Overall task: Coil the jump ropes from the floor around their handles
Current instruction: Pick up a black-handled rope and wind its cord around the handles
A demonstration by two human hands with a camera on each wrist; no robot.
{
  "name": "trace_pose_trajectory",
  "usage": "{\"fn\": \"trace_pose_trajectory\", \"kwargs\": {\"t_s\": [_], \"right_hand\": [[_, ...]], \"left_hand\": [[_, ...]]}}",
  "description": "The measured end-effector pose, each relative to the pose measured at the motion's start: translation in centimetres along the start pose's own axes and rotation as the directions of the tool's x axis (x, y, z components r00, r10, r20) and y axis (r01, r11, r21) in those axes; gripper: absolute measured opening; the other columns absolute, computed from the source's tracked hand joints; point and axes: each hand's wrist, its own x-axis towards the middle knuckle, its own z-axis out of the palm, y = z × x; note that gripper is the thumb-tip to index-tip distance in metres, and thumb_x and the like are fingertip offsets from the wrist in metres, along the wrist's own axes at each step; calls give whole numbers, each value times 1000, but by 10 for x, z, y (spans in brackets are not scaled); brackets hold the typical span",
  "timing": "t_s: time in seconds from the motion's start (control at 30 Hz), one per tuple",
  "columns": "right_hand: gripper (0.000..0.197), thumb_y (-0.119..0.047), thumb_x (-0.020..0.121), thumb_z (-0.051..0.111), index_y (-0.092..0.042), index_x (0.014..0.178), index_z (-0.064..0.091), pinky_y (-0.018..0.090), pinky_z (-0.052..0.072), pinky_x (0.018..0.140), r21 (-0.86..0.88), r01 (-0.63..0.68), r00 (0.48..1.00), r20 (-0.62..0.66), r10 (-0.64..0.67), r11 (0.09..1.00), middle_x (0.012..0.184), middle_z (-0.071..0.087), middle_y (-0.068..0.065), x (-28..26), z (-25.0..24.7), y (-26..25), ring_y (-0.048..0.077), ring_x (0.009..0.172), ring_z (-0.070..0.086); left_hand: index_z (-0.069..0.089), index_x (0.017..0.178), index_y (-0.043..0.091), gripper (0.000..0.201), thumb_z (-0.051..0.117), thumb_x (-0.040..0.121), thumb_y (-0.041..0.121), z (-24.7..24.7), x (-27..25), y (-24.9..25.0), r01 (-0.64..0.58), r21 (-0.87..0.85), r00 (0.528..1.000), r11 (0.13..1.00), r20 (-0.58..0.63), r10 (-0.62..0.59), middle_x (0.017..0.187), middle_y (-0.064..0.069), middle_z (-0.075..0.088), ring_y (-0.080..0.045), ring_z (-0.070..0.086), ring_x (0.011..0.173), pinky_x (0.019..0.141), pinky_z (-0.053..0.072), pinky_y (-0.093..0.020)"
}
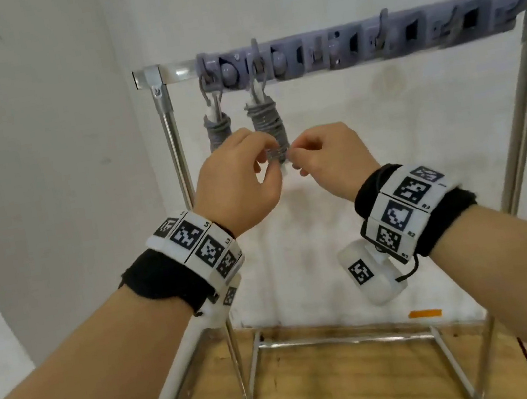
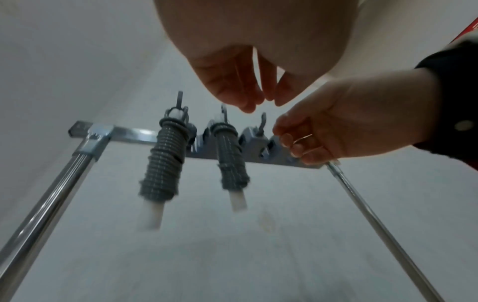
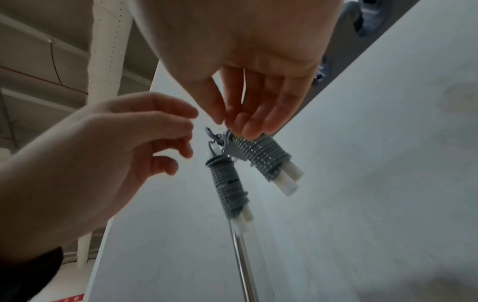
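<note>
Hanging from hooks on a metal rack [image 1: 171, 124], two coiled jump ropes: left rope [image 1: 218, 129], right rope [image 1: 268, 122], left hand [image 1: 238, 182] and right hand [image 1: 332, 161] raised near it, fingers loosely curled, nothing seen gripped.

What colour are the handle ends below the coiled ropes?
White handle ends; clearest in the right wrist view.

A metal rack [image 1: 172, 134] of chrome tubes stands against a white wall [image 1: 32, 98] on a wooden floor [image 1: 354, 388]. Along the rack's top bar runs a grey hook strip [image 1: 368, 39] with hooks and square openings. A small orange label [image 1: 425, 313] lies at the foot of the wall, near the rack's right rear leg.
</note>
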Motion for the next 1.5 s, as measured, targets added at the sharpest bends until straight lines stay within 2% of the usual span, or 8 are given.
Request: {"fn": "trace_pose_trajectory", "kwargs": {"t_s": [0.23, 0.43, 0.7, 1.03, 1.2, 1.33, 1.4, 1.5], "right_hand": [[13, -22, 85, 62, -15, 76, 68, 24, 48, 69, -95, -145, 965, 208, 162, 985, 68, 61, -11, -114, 33, 80, 8, 67, 59], [16, -29, 85, 63, -17, 75, 67, 15, 38, 56, -245, -309, 816, 428, 389, 919, 64, 58, -14, -222, 77, 173, 1, 60, 52], [16, -29, 89, 57, -21, 88, 71, 19, 39, 59, -471, -275, 455, 704, 545, 838, 81, 62, -7, -322, 154, 281, 14, 80, 59], [25, -21, 93, 48, -16, 111, 66, 37, 48, 89, -690, -83, 43, 719, 694, 719, 119, 55, 7, -442, 195, 397, 26, 104, 55], [15, -29, 88, 59, -25, 102, 60, 28, 40, 71, -641, -319, 259, 650, 715, 698, 94, 52, -7, -458, 192, 418, 15, 85, 51], [13, -28, 90, 57, -22, 100, 63, 29, 45, 72, -710, -180, -10, 694, 720, 681, 100, 60, -1, -459, 198, 422, 16, 85, 52], [8, -24, 93, 53, -23, 91, 61, 28, 42, 70, -659, -314, 108, 690, 716, 683, 91, 58, -3, -455, 194, 422, 15, 83, 52], [10, -20, 94, 49, -23, 87, 55, 21, 36, 60, -412, -502, 470, 608, 640, 761, 75, 52, -12, -436, 180, 417, 8, 70, 49]], "left_hand": [[68, 91, 19, 22, 55, 75, 28, 30, -138, -4, 239, -121, 892, 963, 419, -169, 75, 10, 63, -8, 62, 68, 65, 54, -32], [68, 86, 23, 17, 60, 75, 34, 82, -265, -14, 325, 0, 604, 946, 770, -207, 73, 11, 64, -11, 61, 69, 66, 53, -31], [67, 91, 27, 16, 56, 84, 37, 172, -401, -22, 338, 84, 197, 938, 968, -157, 79, 12, 57, -14, 57, 78, 69, 50, -31], [69, 102, 23, 19, 58, 90, 34, 251, -517, -11, 511, 84, -14, 856, 996, -90, 88, 10, 60, -12, 57, 85, 64, 39, -21], [57, 125, 26, 43, 66, 85, 36, 272, -540, -6, 564, 142, -87, 813, 990, -113, 118, 5, 59, -15, 55, 107, 90, 49, -35], [56, 127, 28, 46, 67, 84, 37, 284, -547, -5, 522, 169, -183, 836, 980, -84, 122, 7, 60, -13, 56, 108, 85, 47, -28], [57, 126, 30, 46, 68, 83, 38, 285, -549, -3, 544, 163, -148, 823, 984, -97, 122, 9, 60, -10, 56, 106, 77, 41, -21], [60, 119, 32, 44, 69, 77, 40, 283, -537, 1, 716, 104, 18, 690, 986, -167, 113, 10, 63, -6, 57, 98, 73, 42, -18]]}}
